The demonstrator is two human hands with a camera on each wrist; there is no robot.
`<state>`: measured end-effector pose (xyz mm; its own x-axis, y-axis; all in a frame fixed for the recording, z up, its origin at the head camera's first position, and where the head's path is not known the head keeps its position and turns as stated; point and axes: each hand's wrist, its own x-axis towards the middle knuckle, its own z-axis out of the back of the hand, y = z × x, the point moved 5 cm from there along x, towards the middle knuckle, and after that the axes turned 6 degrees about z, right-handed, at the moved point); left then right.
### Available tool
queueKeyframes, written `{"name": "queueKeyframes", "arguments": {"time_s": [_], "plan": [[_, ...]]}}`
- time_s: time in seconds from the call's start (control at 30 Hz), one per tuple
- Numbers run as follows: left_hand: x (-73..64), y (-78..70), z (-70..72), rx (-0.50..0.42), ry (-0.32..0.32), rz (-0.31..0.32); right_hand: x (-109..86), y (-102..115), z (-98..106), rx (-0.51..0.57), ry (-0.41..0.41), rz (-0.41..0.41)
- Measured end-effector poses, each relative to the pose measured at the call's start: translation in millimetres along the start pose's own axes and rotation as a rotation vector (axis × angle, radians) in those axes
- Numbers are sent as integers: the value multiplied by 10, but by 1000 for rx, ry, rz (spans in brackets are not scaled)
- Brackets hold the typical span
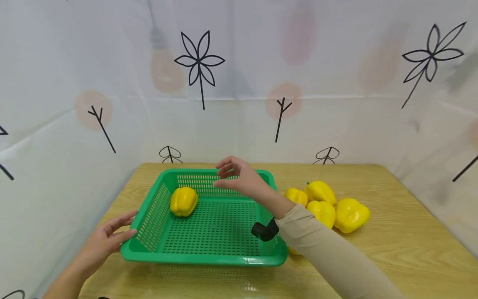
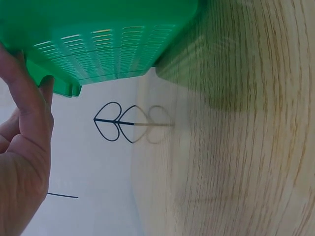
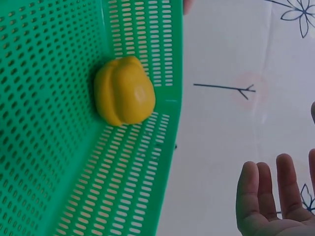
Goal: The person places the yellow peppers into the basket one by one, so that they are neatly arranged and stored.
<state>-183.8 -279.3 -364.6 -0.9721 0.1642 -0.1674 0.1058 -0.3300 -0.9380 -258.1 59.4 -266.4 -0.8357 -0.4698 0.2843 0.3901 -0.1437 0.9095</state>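
Observation:
A green plastic basket (image 1: 203, 260) stands in front of me on the wooden table. One yellow bell pepper (image 1: 184, 202) lies inside it, against the left wall near the back corner. My left hand (image 1: 102, 241) holds the basket's left rim, thumb on the rim near the front corner and fingers along its outer side. Over the back right part of the basket hovers my right hand (image 1: 239, 176), fingers loosely curved and apart, with nothing in it. In the right wrist view its fingers (image 3: 288, 189) are apart from the pepper (image 3: 125, 91).
Several yellow bell peppers (image 1: 351, 215) are grouped on the table (image 1: 403, 245) right of the basket, some partly hidden by my right sleeve (image 1: 321, 245). A black device (image 1: 265, 230) sits at my right wrist. A patterned white curtain (image 1: 239, 128) surrounds the table's back and sides.

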Motion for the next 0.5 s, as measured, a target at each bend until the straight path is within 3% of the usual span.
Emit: {"name": "queueKeyframes", "arguments": {"time_s": [0.3, 0.5], "plan": [[-8, -9, 5, 25, -20, -8, -166, 22, 220, 28, -57, 51], [-4, 7, -3, 21, -19, -10, -275, -3, 384, 3, -93, 33]]}}
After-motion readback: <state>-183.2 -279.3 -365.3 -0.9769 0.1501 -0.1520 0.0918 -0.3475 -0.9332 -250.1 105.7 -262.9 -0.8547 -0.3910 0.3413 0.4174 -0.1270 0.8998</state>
